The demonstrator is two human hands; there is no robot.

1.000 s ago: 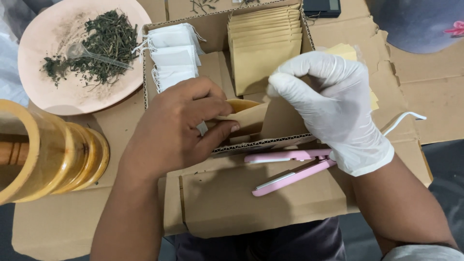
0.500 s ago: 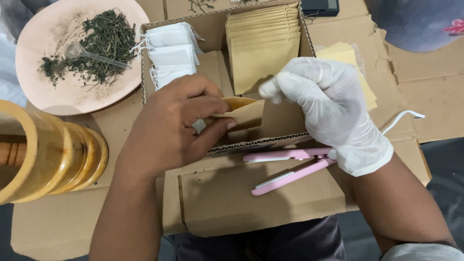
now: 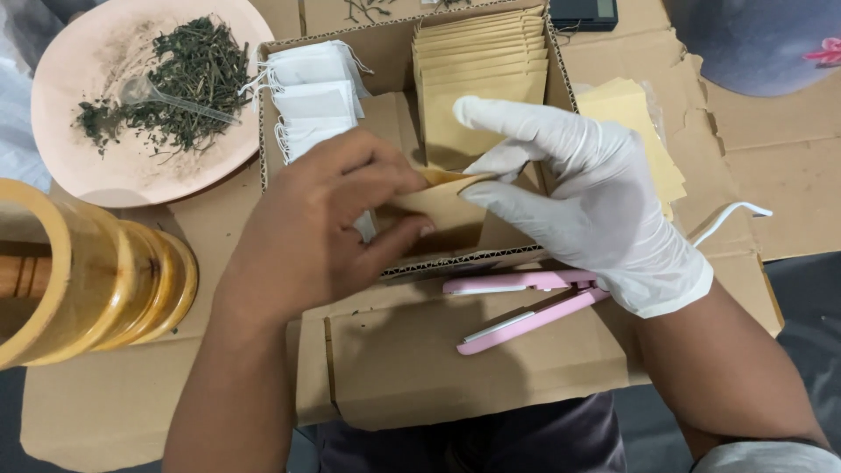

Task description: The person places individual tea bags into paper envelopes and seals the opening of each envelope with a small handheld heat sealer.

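My left hand (image 3: 324,228) bare, fingers pinching tan paper pouch (image 3: 438,206) over cardboard box (image 3: 491,258) near tabletop middle. Gloved right hand (image 3: 587,201) pinching pouch mouth, forefinger extended. Risk as I judge it: slick glove slips, mouth tears, white filter bag (image 3: 363,226) creases.

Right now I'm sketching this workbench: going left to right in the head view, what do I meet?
Yellow rings → pink plate of dried herbs → bare left hand → kraft envelope → gloved right hand → loose envelope pile.
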